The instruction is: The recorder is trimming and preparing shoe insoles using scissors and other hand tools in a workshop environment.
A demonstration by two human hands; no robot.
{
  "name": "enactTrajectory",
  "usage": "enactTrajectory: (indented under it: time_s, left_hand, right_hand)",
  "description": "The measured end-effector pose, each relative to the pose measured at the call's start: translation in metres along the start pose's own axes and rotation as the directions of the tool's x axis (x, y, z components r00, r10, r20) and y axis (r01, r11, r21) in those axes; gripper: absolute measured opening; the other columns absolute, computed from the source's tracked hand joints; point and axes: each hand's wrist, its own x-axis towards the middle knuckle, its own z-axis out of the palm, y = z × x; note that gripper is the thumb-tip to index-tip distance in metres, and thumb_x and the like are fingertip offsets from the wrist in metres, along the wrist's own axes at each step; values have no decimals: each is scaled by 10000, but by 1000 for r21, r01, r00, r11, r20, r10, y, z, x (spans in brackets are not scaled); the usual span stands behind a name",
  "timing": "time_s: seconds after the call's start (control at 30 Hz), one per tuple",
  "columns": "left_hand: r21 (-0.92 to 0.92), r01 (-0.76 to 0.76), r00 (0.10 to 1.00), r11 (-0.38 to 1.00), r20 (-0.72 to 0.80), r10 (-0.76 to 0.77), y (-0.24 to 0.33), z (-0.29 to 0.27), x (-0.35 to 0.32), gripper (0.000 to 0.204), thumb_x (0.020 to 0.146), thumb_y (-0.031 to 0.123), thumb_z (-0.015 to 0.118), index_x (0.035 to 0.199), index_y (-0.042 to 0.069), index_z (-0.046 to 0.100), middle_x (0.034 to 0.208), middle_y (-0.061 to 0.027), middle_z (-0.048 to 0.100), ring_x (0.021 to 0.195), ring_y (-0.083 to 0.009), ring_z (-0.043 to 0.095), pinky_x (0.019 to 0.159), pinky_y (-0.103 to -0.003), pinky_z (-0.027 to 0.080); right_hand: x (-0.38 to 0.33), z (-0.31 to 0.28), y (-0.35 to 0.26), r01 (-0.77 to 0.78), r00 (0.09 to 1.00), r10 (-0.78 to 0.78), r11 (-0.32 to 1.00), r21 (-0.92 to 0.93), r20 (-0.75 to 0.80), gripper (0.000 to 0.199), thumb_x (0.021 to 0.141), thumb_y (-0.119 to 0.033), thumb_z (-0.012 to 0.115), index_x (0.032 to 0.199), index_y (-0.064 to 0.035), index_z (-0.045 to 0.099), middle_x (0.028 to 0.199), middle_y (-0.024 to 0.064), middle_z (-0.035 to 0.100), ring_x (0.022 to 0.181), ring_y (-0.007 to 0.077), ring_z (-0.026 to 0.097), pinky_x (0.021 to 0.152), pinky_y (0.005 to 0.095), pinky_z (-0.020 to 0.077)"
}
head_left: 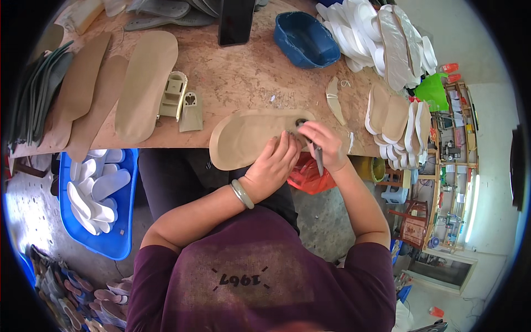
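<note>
A tan insole lies at the table's front edge, its wide end to the left and overhanging the edge. My left hand grips its near side towards the right end, fingers over the top and thumb hidden. At that right end my right hand is closed round what look like scissors. A dark loop shows by the fingertips, and grey metal sticks out below the palm. The fingertips of both hands nearly meet, hiding part of the insole.
Left on the table lie a larger tan insole, beige plastic pieces and stacked dark sheets. A phone and blue basin stand behind. White-edged soles are piled right. A blue tub and red bag sit below.
</note>
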Motion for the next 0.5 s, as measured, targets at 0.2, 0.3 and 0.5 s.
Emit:
enactTrajectory:
  time_s: [0.2,0.3,0.5]
  left_hand:
    - [28,15,1000,999,15,-15,-3,3,3,492,878,233,495,1298,-15,556,1300,-161,560,1289,-297,499,1040,-420,415]
    - [25,19,999,1000,39,-20,-1,4,1,495,880,232,489,1304,-18,551,1310,-166,555,1300,-299,491,1044,-425,412]
    - [5,-21,999,1000,40,21,-5,-3,1,501,883,235,481,1308,-22,548,1312,-170,554,1297,-299,493,1043,-414,414]
  right_hand:
    - [5,2,22,-449,454,857,456,768,-244,237,890,33,630,1122,79,649,905,121,710,784,163,693,758,276,540]
    - [-1,-21,3,-575,687,723,601,556,-71,211,913,-8,628,1114,37,668,924,131,711,828,192,690,750,296,547]
    - [11,-12,-4,14,994,-11,1000,-28,112,249,814,10,710,1057,-46,692,930,144,679,866,310,682,747,336,560]
